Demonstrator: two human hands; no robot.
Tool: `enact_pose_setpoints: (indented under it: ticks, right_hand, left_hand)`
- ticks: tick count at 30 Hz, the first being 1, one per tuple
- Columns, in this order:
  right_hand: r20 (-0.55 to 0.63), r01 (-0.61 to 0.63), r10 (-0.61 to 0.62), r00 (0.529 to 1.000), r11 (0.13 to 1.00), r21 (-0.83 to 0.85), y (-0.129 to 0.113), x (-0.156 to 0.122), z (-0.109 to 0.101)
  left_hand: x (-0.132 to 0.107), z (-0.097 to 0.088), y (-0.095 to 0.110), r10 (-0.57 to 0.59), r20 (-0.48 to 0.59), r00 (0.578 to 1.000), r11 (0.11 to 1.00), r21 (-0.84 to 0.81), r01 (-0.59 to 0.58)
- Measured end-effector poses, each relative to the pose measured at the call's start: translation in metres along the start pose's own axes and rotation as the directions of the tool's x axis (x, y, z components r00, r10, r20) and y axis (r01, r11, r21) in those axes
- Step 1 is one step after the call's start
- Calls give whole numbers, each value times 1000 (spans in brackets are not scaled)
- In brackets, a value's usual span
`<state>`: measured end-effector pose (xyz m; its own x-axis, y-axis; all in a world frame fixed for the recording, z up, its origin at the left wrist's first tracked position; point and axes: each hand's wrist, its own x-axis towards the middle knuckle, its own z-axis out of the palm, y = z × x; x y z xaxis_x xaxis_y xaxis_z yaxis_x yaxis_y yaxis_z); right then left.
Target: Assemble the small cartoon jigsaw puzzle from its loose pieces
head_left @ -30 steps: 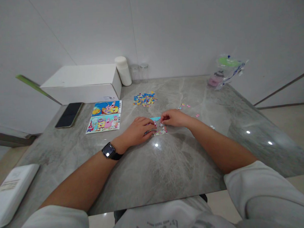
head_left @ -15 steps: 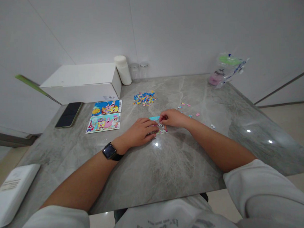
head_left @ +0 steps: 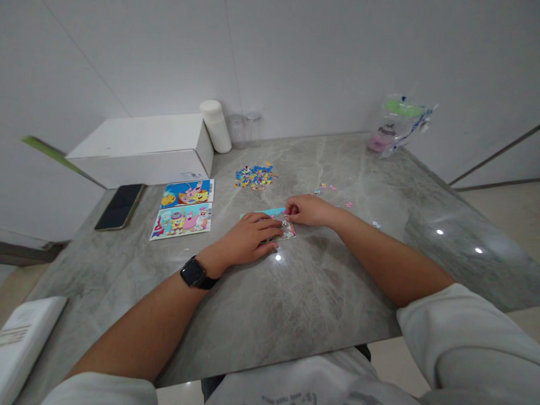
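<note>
A small, partly assembled jigsaw puzzle (head_left: pixel 291 230) lies on the grey marbled table. My left hand (head_left: pixel 249 236) rests flat over it with its fingers stretched out, hiding most of the picture. At the puzzle's upper right corner, my right hand (head_left: pixel 312 210) has thumb and fingertips pinched together. Whatever is between those fingertips is too small to make out. Beyond the right hand a few loose puzzle pieces (head_left: pixel 349 204) are scattered. Two picture cards (head_left: pixel 182 222), one blue and one turquoise with cartoon figures, lie to the left.
A heap of puzzle pieces (head_left: pixel 255 176) lies farther back. Along the wall stand a white box (head_left: pixel 136 166), a white bottle (head_left: pixel 216 127) and two glass jars (head_left: pixel 245 131). A phone (head_left: pixel 120 206) is at left, a bagged cup (head_left: pixel 389 130) at back right, a white case (head_left: pixel 24 347) at front left.
My right hand stays pinched at the puzzle's corner, with only a slight shift. More of the puzzle's turquoise upper edge shows above my left hand. The view has shifted slightly.
</note>
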<state>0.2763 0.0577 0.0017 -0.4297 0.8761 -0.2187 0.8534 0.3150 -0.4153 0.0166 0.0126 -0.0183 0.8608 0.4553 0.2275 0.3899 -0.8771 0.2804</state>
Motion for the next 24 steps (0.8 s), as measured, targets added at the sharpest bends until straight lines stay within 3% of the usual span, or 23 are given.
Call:
enact_pose_setpoints:
  ticks: [24]
  right_hand:
    - [-10, -28, 27, 1000, 999, -33, -1, 5, 5]
  left_hand:
    - [1, 1, 1, 8, 0, 1000, 1000, -16, -8]
